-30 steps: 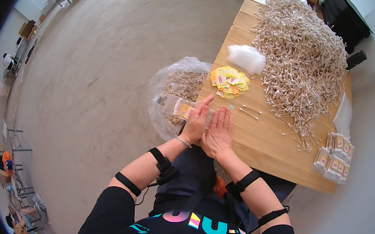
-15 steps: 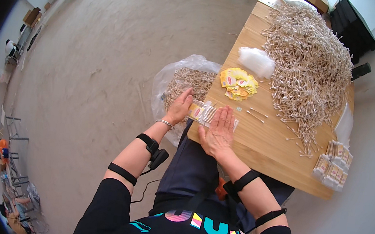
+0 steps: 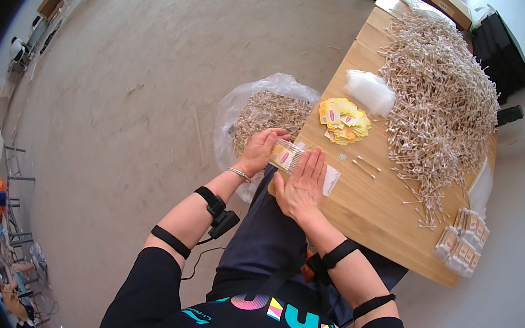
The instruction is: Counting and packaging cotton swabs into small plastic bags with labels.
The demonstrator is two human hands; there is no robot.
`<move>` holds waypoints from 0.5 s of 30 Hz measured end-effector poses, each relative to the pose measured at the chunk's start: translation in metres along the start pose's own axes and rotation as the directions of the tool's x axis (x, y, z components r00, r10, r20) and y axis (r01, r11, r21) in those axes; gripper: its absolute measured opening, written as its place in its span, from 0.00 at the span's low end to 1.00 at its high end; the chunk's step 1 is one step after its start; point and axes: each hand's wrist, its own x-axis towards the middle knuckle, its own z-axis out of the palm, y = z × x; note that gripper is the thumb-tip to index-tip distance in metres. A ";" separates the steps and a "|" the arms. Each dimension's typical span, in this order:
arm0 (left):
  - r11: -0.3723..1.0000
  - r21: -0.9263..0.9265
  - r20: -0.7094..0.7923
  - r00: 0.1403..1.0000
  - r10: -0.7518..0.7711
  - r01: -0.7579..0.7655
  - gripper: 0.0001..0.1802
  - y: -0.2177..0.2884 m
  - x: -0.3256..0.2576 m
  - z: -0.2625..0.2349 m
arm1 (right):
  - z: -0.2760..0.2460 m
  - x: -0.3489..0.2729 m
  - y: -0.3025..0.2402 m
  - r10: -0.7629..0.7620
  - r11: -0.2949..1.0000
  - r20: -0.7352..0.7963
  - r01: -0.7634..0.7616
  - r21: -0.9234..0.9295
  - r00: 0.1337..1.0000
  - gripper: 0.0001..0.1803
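At the near left corner of the table, my left hand (image 3: 260, 153) grips one end of a small clear packet of cotton swabs (image 3: 286, 156) with a yellow card inside. The swabs lie side by side over the card. My right hand (image 3: 303, 186) rests flat against the packet's other end, fingers straight and side by side, and hides that end. A white piece (image 3: 331, 181), paper or plastic, sticks out by its fingertips. A few loose cotton swabs (image 3: 365, 168) lie to the right. Beyond them is a pile of yellow cards (image 3: 344, 120).
A large heap of cotton swabs (image 3: 443, 101) covers the table's far right. Clear plastic bags (image 3: 370, 92) lie beside it. Several filled packets (image 3: 462, 241) are stacked at the right edge. Left of the table, a clear sack of swabs (image 3: 262, 114) stands on the floor.
The swabs have moved left and now lie over the yellow card by my left hand. My right hand stays flat. The view has shifted slightly.
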 end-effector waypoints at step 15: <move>0.987 -0.142 -0.016 0.997 -0.078 0.075 0.31 0.021 -0.013 0.002 | 0.003 0.034 -0.005 0.255 0.532 -0.190 0.027 0.846 0.948 0.38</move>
